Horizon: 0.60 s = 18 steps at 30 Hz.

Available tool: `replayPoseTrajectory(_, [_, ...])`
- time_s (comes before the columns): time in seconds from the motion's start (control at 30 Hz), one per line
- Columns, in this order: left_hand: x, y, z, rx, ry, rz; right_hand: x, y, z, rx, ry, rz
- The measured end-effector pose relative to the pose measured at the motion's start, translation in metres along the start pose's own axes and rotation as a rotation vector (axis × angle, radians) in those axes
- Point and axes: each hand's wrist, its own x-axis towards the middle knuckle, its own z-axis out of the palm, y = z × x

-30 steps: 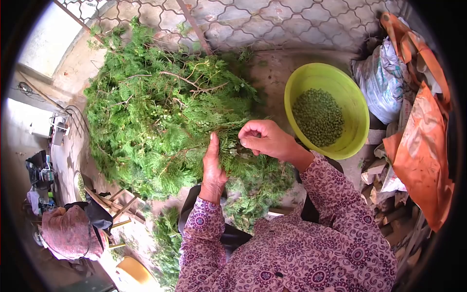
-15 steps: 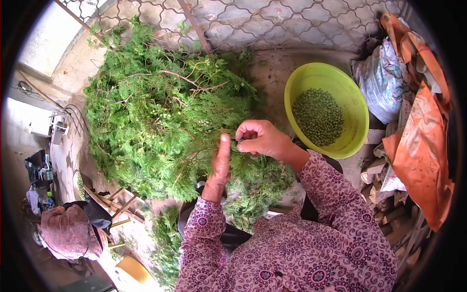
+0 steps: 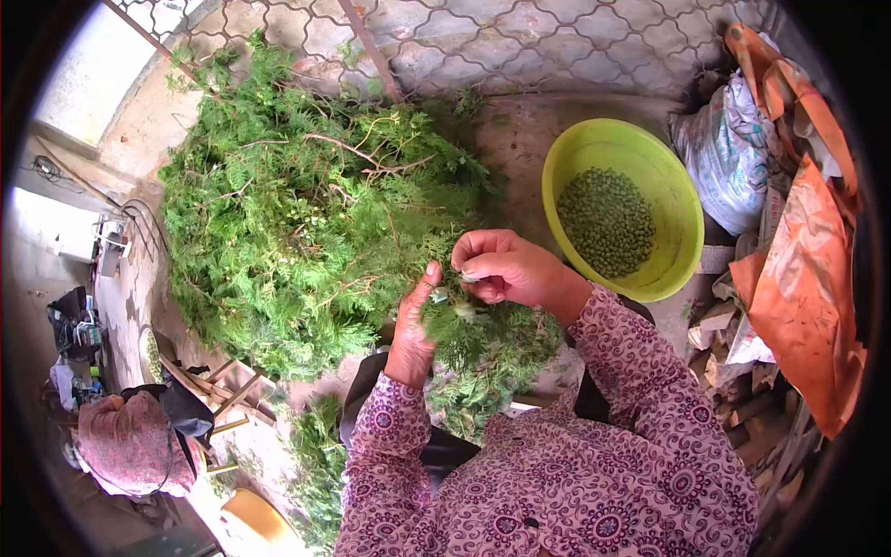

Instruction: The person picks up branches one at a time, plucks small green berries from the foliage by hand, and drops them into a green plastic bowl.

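My left hand (image 3: 413, 325), thumb pointing up, is closed around a leafy evergreen sprig (image 3: 455, 339), its other fingers mostly hidden. Close beside it, my right hand (image 3: 510, 269) makes a pinch with thumb and forefinger at the sprig's upper part; what lies between those fingertips is too small to make out. Both hands are over the near right edge of a big pile of cut evergreen branches (image 3: 288, 223). To the right, a yellow-green basin (image 3: 677, 232) contains many small round green cones (image 3: 608, 223).
A wire mesh (image 3: 538, 46) runs along the back. White woven sacks (image 3: 729, 153), an orange sack (image 3: 803, 306) and split firewood (image 3: 761, 418) line the right side. At lower left are another person (image 3: 135, 441), a wooden frame (image 3: 237, 395) and a yellow-orange basin (image 3: 260, 520).
The sprig between my hands has shifted right and down from the pile. My left hand has tilted and moved slightly down; my right hand stays in nearly the same place, still pinching.
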Motion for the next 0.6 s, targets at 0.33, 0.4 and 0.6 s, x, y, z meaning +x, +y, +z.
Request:
replayPoseTrajectory(0.33, [-0.012,0.009,0.027,0.124,0.186,0.118,-0.010,-0.019,-0.006,0.191,-0.180,-0.125])
replayPoseTrajectory(0.4, [-0.011,0.009,0.026,0.103,0.177,0.091,-0.012,-0.022,-0.005,-0.015,-0.153,-0.142])
replayPoseTrajectory(0.6, [-0.003,0.007,0.012,0.074,0.218,0.148,-0.010,-0.010,0.004,-0.661,0.073,-0.297])
